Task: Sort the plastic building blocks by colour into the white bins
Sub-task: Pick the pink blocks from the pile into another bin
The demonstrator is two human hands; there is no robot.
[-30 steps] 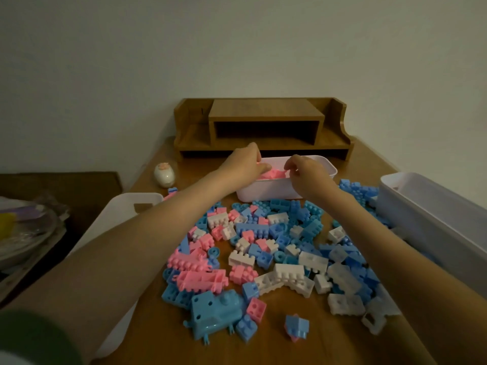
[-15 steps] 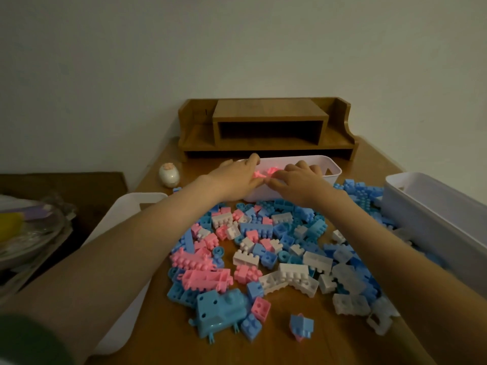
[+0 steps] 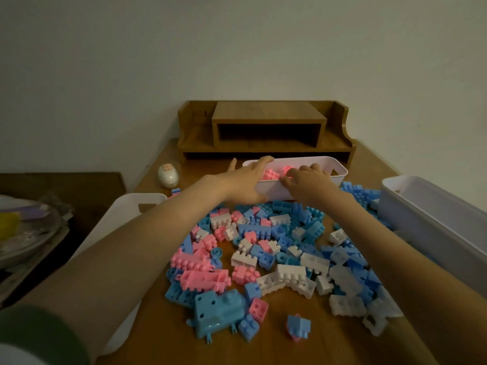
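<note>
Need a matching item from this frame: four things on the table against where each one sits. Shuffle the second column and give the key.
Things
1. far white bin
2. egg-shaped ornament
3. wooden shelf
4. large blue piece

Places
A. at the near edge of the block pile
B. at the back of the table, against the wall
C. on the table, left of the far bin
D. in front of the shelf, with pink blocks in it

Pairs: 1-D, 2-C, 3-B, 4-A
</note>
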